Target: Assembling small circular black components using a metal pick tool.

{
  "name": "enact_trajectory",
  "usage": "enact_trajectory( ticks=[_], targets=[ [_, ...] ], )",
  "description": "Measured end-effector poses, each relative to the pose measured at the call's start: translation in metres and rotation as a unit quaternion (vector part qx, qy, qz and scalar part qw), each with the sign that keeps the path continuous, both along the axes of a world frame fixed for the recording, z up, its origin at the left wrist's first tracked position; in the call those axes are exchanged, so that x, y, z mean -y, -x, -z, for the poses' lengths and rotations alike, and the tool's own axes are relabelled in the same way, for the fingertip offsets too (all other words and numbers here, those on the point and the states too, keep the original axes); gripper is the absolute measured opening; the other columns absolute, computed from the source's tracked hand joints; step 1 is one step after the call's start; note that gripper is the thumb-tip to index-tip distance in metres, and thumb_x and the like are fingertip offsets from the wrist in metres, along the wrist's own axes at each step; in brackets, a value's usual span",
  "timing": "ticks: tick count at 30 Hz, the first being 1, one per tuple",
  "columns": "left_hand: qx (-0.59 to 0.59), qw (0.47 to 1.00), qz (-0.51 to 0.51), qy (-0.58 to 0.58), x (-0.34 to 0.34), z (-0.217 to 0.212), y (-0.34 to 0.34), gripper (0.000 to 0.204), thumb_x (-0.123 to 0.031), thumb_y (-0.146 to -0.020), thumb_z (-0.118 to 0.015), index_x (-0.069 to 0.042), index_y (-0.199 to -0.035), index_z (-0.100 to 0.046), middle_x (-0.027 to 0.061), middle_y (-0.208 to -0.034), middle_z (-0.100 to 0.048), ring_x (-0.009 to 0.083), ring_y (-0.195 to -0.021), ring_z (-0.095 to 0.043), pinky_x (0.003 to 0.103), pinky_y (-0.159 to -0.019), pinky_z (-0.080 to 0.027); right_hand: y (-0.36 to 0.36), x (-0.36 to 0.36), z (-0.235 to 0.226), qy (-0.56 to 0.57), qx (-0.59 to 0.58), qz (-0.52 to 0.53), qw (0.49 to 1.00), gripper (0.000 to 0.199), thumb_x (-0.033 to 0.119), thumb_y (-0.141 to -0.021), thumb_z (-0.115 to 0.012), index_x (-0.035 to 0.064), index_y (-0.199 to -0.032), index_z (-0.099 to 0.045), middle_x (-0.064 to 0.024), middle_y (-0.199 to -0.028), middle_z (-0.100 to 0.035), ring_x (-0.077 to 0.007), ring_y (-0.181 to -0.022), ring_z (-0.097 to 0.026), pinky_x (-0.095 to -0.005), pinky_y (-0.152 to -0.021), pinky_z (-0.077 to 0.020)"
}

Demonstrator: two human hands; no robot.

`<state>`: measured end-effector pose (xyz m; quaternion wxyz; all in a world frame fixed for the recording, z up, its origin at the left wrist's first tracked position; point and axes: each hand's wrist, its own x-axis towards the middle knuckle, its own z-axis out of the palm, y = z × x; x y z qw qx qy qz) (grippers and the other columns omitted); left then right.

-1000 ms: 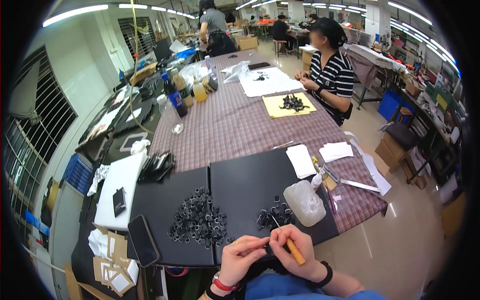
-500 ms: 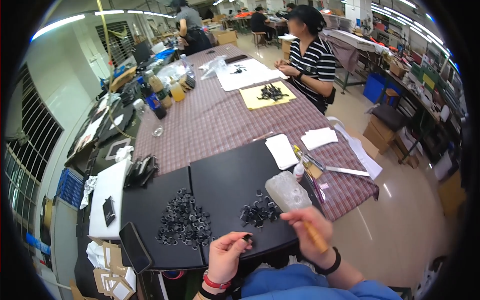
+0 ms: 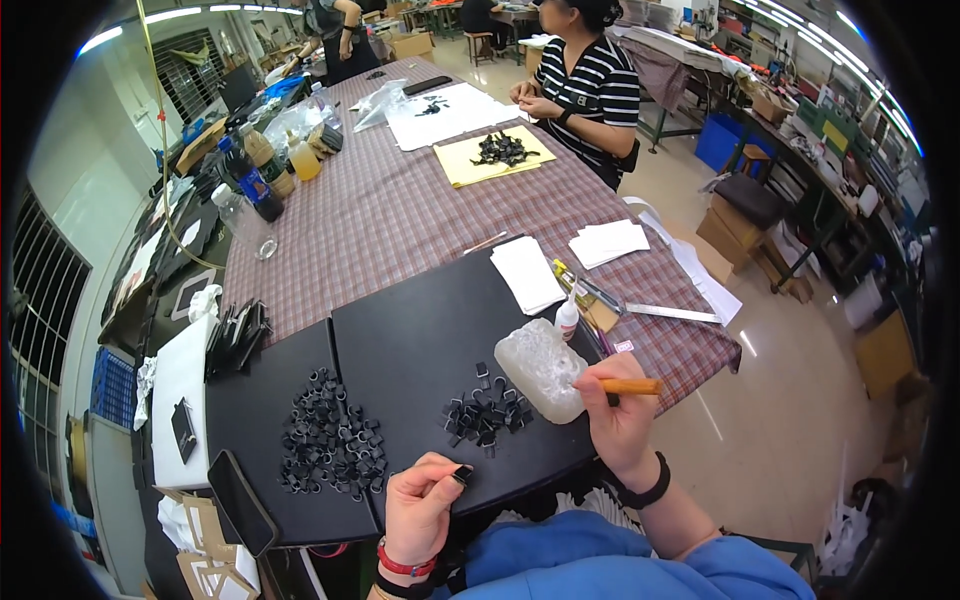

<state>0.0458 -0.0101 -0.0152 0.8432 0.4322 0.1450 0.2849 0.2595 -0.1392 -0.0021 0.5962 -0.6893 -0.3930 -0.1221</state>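
My left hand (image 3: 420, 510) is closed, pinching a small black piece (image 3: 462, 474) between thumb and fingertips above the table's near edge. In my right hand (image 3: 618, 432) is a tool with an orange-brown wooden handle (image 3: 635, 386). Its working end points left, at or just over a whitish translucent block (image 3: 535, 365); contact is hard to tell. Left of the block lies a small pile of black pieces (image 3: 485, 412). Farther left spreads a larger heap of black pieces with metal rings (image 3: 325, 440).
A small white glue bottle (image 3: 567, 318) stands behind the block, near white cards (image 3: 527, 275) and a metal ruler (image 3: 672, 313). A phone (image 3: 242, 503) lies at the left edge. Across the checked cloth (image 3: 370, 230), a person in stripes (image 3: 590, 95) sits by a yellow sheet (image 3: 465, 170).
My right hand has turned the tool from pointing downward to lying nearly level, with its tip at the block. The whole view has shifted; the left hand keeps its pinch.
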Motion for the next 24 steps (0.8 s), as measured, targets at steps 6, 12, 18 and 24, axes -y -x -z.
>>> enact_trajectory(
  ticks=[6,12,18,24],
  targets=[
    [-0.040,0.999,0.019,0.022,-0.002,-0.008,0.004,0.013,-0.010,-0.092,-0.067,0.002,-0.097,-0.069,0.0052,-0.088,-0.059,0.0120,-0.074,-0.048,0.028,-0.068,-0.039,0.006,0.003,0.005,-0.047,-0.008,-0.023,0.999,0.011,0.010,-0.089,-0.066,0.0044,-0.080,-0.063,-0.0058,-0.075,-0.063,-0.0234,-0.068,-0.056,-0.0336,-0.063,-0.0430],
    [-0.039,0.995,0.030,0.084,-0.005,-0.012,-0.003,0.013,-0.011,-0.094,-0.065,0.001,-0.096,-0.068,0.0038,-0.084,-0.059,0.0117,-0.072,-0.045,0.028,-0.069,-0.038,0.037,0.000,-0.004,-0.085,0.122,-0.194,0.970,0.023,-0.003,-0.072,-0.068,0.0080,-0.091,-0.070,-0.0056,-0.087,-0.070,-0.0209,-0.071,-0.064,-0.0303,-0.066,-0.0532],
    [-0.054,0.993,0.019,0.108,-0.002,-0.014,-0.003,0.014,-0.013,-0.094,-0.066,0.000,-0.096,-0.069,0.0025,-0.081,-0.060,0.0114,-0.072,-0.047,0.028,-0.070,-0.040,0.053,-0.015,0.009,-0.075,0.179,-0.238,0.952,0.015,0.007,-0.080,-0.073,0.0083,-0.095,-0.070,-0.0051,-0.090,-0.071,-0.0190,-0.072,-0.064,-0.0282,-0.065,-0.0525],
    [-0.057,0.993,0.021,0.105,-0.002,-0.015,-0.004,0.015,-0.014,-0.094,-0.067,0.000,-0.095,-0.069,0.0021,-0.080,-0.060,0.0112,-0.071,-0.046,0.027,-0.069,-0.039,0.055,-0.019,0.009,-0.064,0.188,-0.229,0.953,0.018,0.004,-0.078,-0.073,0.0088,-0.095,-0.071,-0.0041,-0.091,-0.071,-0.0189,-0.073,-0.063,-0.0281,-0.065,-0.0529]
  ],
)
